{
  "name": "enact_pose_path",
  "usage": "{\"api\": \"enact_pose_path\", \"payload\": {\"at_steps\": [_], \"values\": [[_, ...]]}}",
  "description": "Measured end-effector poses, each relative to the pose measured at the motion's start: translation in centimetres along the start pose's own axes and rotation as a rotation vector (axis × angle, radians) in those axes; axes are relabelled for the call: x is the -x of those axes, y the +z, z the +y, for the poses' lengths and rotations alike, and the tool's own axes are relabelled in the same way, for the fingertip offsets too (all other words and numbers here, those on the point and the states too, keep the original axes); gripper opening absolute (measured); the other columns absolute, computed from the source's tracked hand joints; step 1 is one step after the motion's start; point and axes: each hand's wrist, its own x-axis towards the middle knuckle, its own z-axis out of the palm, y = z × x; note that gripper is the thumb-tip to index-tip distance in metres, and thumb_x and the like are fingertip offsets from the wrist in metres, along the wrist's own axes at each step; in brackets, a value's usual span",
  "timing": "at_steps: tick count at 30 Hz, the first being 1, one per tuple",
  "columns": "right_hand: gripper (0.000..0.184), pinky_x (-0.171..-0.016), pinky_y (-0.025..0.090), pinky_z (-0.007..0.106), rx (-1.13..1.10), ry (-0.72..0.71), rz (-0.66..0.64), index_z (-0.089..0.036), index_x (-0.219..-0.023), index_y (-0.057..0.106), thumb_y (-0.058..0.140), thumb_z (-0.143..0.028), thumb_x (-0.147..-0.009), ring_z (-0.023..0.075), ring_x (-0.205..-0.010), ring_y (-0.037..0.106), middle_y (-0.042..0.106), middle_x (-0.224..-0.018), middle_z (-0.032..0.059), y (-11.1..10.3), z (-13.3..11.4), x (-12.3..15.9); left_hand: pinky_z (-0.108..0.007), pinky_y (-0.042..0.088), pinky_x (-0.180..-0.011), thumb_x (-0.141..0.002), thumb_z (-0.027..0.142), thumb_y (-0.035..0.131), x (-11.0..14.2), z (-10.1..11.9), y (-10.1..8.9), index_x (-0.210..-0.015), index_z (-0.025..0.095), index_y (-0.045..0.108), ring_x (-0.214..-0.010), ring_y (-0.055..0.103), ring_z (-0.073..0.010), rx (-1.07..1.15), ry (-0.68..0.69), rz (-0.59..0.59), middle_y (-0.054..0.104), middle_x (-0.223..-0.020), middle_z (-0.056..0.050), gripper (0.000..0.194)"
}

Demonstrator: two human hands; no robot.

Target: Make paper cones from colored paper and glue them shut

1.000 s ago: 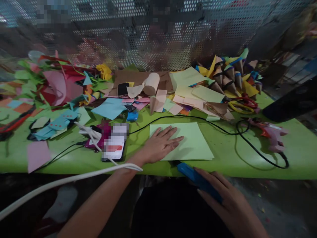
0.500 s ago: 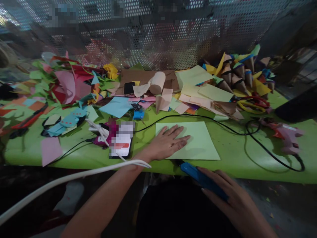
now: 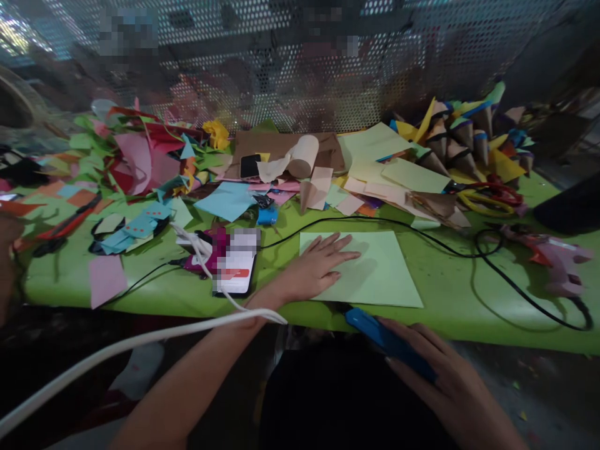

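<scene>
At the front of the green table point(image 3: 450, 287), a pale green sheet of paper point(image 3: 389, 272) lay flat, its near side close to the table edge. Whether it was one sheet or several I could not determine.

The left hand point(image 3: 316, 269) rested palm down on the left part of the sheet, fingers extended and moderately spread, gripping nothing. The right hand point(image 3: 443, 369) was off the table edge, fingers closed about a blue tool point(image 3: 375, 334), whose dark end pointed toward the near edge of the sheet. Contact between that end and the paper could not be confirmed.

A white cable point(image 3: 173, 328) crossed the left forearm near the wrist. Just left of that wrist lay a phone point(image 3: 237, 269), its screen lit. A black cord point(image 3: 365, 218) ran behind the sheet to the right, where a pink glue gun point(image 3: 565, 265) lay well apart from the paper. Toward the rear I noted a white paper roll point(image 3: 304, 156), loose coloured scraps and, at right, a cluster of paper cones point(image 3: 462, 144).
</scene>
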Motion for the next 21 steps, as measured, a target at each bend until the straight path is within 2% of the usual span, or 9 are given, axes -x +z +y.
{"api": "enact_pose_path", "payload": {"at_steps": [3,6,9,16,21], "values": [[0.041,-0.073,0.059,0.025,0.001,-0.015,0.006,-0.034,-0.13,0.061,0.059,-0.039,-0.09,0.0195,-0.09,0.071,0.07,-0.11,0.0041,0.0,0.0,0.0,-0.043,0.009,-0.123,-0.099,0.031,0.045,0.7,-0.4,-0.4,-0.145,0.031,0.043,-0.151,0.01,-0.0171,-0.073,0.023,0.008,0.02,-0.163,0.003,0.045],[0.041,-0.076,0.059,0.027,0.015,-0.039,0.005,-0.034,-0.131,0.061,0.059,-0.04,-0.09,0.0214,-0.094,0.071,0.07,-0.112,0.0045,-0.2,0.0,0.1,-0.046,0.011,-0.121,-0.101,0.047,0.036,1.5,-0.8,-0.2,-0.149,0.036,0.035,-0.151,0.012,-0.0201,-0.158,0.019,-0.013,0.02,-0.163,0.001,0.049],[0.041,-0.075,0.06,0.028,0.032,-0.03,0.002,-0.035,-0.131,0.061,0.059,-0.04,-0.09,0.0223,-0.094,0.072,0.07,-0.113,0.0044,-0.2,0.2,0.1,-0.05,0.011,-0.12,-0.1,0.056,0.026,1.9,-0.9,0.3,-0.15,0.042,0.029,-0.151,0.011,-0.022,-0.207,-0.005,-0.014,0.016,-0.164,0.001,0.052],[0.043,-0.075,0.061,0.029,0.029,-0.04,-0.003,-0.035,-0.131,0.061,0.06,-0.041,-0.089,0.024,-0.098,0.072,0.071,-0.118,0.0049,-0.1,0.3,0.0,-0.05,0.012,-0.12,-0.101,0.054,0.022,1.8,-0.9,0.6,-0.151,0.044,0.025,-0.151,0.01,-0.0225,-0.231,-0.012,-0.02,0.012,-0.165,0.003,0.051],[0.04,-0.075,0.06,0.026,0.036,-0.077,-0.013,-0.035,-0.129,0.062,0.058,-0.04,-0.09,0.0207,-0.093,0.073,0.072,-0.112,0.0032,0.5,-0.5,-0.4,-0.051,0.012,-0.12,-0.101,0.053,0.023,1.8,-0.8,0.5,-0.151,0.043,0.025,-0.151,0.009,-0.0236,-0.235,-0.005,-0.015,0.011,-0.165,0.003,0.051]]}}
